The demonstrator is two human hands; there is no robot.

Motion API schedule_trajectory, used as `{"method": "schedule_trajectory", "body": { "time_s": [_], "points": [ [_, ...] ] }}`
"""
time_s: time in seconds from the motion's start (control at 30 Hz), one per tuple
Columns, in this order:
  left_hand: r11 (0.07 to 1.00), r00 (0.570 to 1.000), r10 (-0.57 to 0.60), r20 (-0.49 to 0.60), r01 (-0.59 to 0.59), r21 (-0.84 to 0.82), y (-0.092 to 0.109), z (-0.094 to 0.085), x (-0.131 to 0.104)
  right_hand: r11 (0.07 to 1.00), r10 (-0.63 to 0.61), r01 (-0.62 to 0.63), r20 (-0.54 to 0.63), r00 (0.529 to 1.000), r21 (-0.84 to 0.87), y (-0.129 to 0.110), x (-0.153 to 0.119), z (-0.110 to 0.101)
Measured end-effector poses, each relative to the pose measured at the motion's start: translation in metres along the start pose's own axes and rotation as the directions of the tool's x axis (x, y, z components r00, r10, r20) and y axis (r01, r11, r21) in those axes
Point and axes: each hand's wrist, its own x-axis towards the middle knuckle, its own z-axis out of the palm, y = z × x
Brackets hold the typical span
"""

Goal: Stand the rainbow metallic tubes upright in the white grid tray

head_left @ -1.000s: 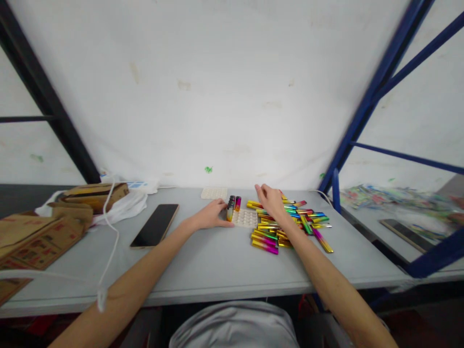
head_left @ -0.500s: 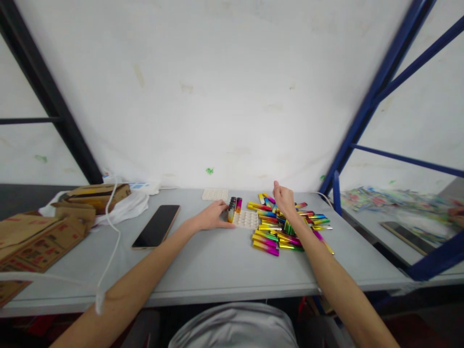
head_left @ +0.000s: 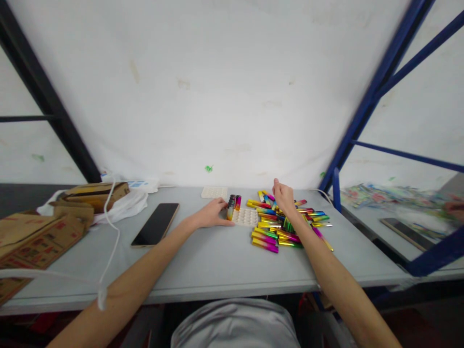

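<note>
A flat, cream-white plastic tray with rows of round sockets [head_left: 245,217] is lying on the grey bench, and a few shiny tubes, dark and magenta-to-gold [head_left: 234,203], are standing upright in its far left corner. Just beside the tray's right edge, a loose heap of glossy metallic tubes in gold, magenta, green and blue [head_left: 281,227] is lying flat, pointing every way and overlapping.

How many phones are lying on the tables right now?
2. One phone lies screen-up on the grey table, left of the left hand. The second phone lies on the neighbouring table at right, partly behind the blue frame.
</note>
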Motion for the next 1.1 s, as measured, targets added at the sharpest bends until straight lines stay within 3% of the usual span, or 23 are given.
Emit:
{"method": "schedule_trajectory", "body": {
  "time_s": [0.37, 0.7, 0.93, 1.1],
  "points": [
    [1.000, 1.000, -0.002, -0.005, 0.002, 0.005, -0.002, 0.001, 0.000, 0.997, -0.020, 0.021, -0.012, 1.000, 0.074, -0.004, -0.001, -0.006],
    [1.000, 1.000, -0.003, 0.007, 0.003, 0.018, -0.002, 0.001, 0.000, 0.989, -0.125, 0.109, 0.177, 0.976, 0.097, -0.005, -0.001, -0.005],
    [1.000, 1.000, -0.008, 0.010, 0.007, 0.018, -0.002, 0.001, 0.000, 0.960, -0.229, 0.269, 0.334, 0.914, -0.077, 0.015, -0.002, 0.012],
    [1.000, 1.000, -0.002, 0.013, 0.002, 0.015, -0.001, 0.000, 0.000, 0.901, -0.206, 0.375, 0.546, 0.812, -0.218, 0.019, -0.001, 0.017]
  ]
}}
